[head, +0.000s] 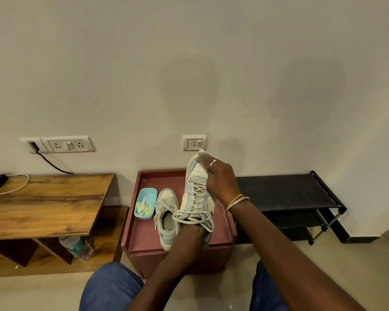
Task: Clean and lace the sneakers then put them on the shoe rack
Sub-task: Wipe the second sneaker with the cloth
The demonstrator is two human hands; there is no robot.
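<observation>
Maroon stand [144,239]; sneaker [197,194] label unreadable

Off-white sneakers [198,194]; light-blue tub [145,203]; maroon stand [225,221]; black rack [285,191].

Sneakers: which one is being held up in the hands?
The right-hand sneaker, lifted toe-up by both hands. The other sneaker lies flat on the red box, untouched.

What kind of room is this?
Probably a room at home, though which room is unclear: a black shoe rack stands against the wall, a wooden desk sits under wall sockets, and a water bottle lies on the desk's low shelf.
</observation>
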